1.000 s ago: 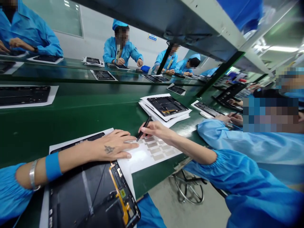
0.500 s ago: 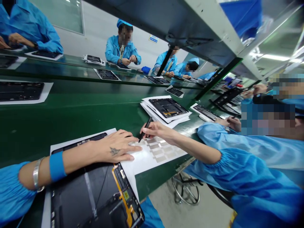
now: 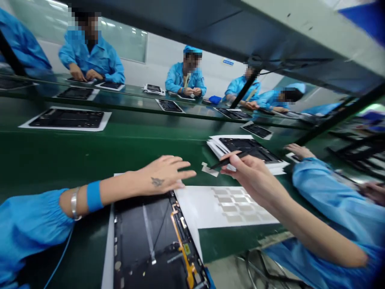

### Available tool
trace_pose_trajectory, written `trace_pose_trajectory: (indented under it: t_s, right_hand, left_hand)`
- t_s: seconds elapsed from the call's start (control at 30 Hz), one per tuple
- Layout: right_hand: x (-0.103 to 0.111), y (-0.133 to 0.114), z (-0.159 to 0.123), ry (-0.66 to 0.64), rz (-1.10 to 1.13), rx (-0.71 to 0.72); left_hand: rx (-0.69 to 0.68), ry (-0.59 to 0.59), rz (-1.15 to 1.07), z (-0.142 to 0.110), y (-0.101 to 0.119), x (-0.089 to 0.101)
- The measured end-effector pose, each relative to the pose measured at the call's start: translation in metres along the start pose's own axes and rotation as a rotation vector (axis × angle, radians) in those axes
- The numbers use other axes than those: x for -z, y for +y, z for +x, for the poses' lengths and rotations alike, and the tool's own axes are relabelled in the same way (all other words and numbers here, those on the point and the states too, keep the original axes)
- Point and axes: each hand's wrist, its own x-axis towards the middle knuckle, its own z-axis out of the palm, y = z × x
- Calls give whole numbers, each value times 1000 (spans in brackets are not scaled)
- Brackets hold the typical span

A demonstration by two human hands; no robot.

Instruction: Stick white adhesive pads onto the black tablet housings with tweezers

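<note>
My left hand (image 3: 164, 174) is raised a little above the far edge of an opened black tablet chassis (image 3: 150, 245), fingers stretched out and empty. My right hand (image 3: 251, 174) is closed on black tweezers (image 3: 230, 159), whose tip carries a small pale sticker (image 3: 209, 169) lifted off the sheet. Below it lies a white backing sheet (image 3: 210, 212) with several grey rectangular stickers. The chassis rests on a white sheet at the near edge of the green belt (image 3: 90, 154).
A stack of tablet chassis on white sheets (image 3: 246, 149) sits just beyond my right hand. More chassis (image 3: 67, 119) lie along the belt. A neighbour's blue sleeve (image 3: 327, 188) is at right. Several people in blue coats work across the line. A metal stool base (image 3: 258, 269) stands below.
My right hand has lifted off the sticker sheet with the tweezers, now carrying one sticker. My left hand has risen off the sheet. The view has swung to the left.
</note>
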Motion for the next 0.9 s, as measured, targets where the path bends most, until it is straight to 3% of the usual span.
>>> trace_pose_trajectory:
  t_s: [0.1,0.17,0.3,0.4,0.6,0.9]
  right_hand:
    - [-23,-2,6,-97,-35,27]
    - [-49,3,14,-192,-33,32]
    - [-106,17,32,-355,-29,-16]
    - [-130,26,44,-417,-54,-61]
    - [-132,31,53,-495,-114,-150]
    - [-132,31,61,-560,-153,-188]
  left_hand:
    - [269,-157,104,-40,-14,21]
    - [348,-268,130,-62,-15,25]
    - [322,-172,64,-86,-9,10]
    - [290,-81,6,-93,-6,-2]
    - [205,-59,28,-97,-5,1]
    - [210,-66,63,-92,0,4]
